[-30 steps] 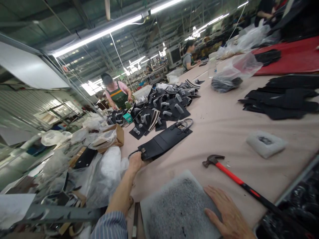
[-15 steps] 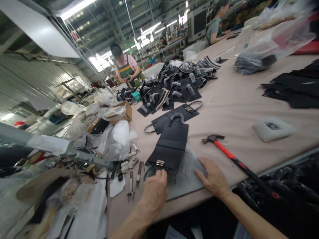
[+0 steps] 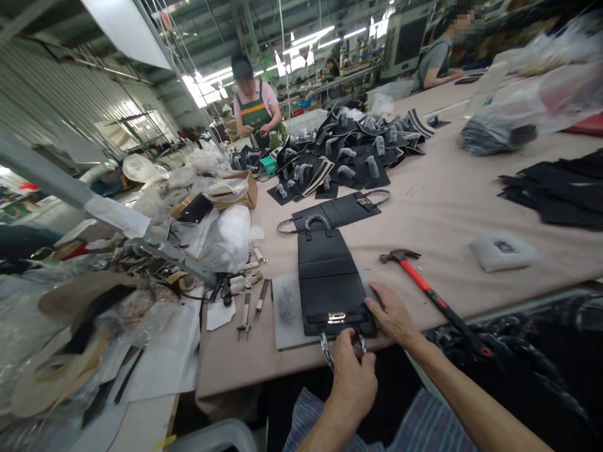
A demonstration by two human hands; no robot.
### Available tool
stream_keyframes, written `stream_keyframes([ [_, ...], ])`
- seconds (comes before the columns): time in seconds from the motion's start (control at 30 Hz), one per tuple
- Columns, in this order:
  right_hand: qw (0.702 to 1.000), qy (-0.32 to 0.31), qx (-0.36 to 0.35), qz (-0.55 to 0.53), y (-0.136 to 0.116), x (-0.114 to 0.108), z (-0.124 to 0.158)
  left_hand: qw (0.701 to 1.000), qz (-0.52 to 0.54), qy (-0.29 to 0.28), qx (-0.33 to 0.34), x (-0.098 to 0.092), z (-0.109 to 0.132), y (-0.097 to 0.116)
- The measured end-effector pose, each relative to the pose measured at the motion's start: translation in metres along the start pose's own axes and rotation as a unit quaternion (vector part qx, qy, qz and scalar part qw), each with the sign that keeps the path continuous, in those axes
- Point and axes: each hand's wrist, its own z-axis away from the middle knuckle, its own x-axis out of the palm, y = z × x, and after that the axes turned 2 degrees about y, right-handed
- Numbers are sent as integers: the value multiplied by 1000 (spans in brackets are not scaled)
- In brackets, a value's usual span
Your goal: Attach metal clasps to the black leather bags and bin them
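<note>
A flat black leather bag panel with a metal clasp lies lengthwise on a grey foam pad at the table's near edge. My left hand is closed on the wrapped handle at the panel's near end. My right hand lies flat with fingers apart on the panel's right near corner. A second handle shows at the panel's far end.
A red-handled hammer lies right of the panel. Another black panel sits beyond, then a pile of black pieces. Small tools, bags and clutter fill the left. A white foam block rests right. Other people work at the far end.
My left hand pulled the black panel from the middle of the table onto the foam pad, turning it lengthwise. My right hand shifted from the pad onto the panel's corner.
</note>
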Motion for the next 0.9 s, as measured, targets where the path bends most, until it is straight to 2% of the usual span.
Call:
stream_keyframes([
  [0.07, 999, -31, -13, 29, -7, 1, -4, 991, -101, -39, 79, -7, 6, -10],
  [0.13, 994, -71, -26, 79, -18, 4, -8, 960, -218, -72, 158, -14, 10, -23],
  [0.23, 983, -99, -46, 150, -33, 11, -16, 907, -346, -115, 211, -20, 9, -41],
  [0.33, 973, -111, -84, 185, -42, 19, -28, 879, -387, -133, 246, -20, 0, -45],
  [0.43, 968, -126, -117, 183, -48, 26, -40, 882, -373, -108, 267, -19, -8, -38],
  [0.57, 967, -124, -123, 186, -56, 32, -45, 888, -375, -85, 252, -21, -9, -28],
  [0.73, 968, -92, -139, 187, -61, 42, -47, 891, -372, -85, 247, -32, -10, -30],
  [0.9, 964, -89, -161, 192, -58, 50, -50, 895, -359, -80, 252, -43, -16, -34],
])
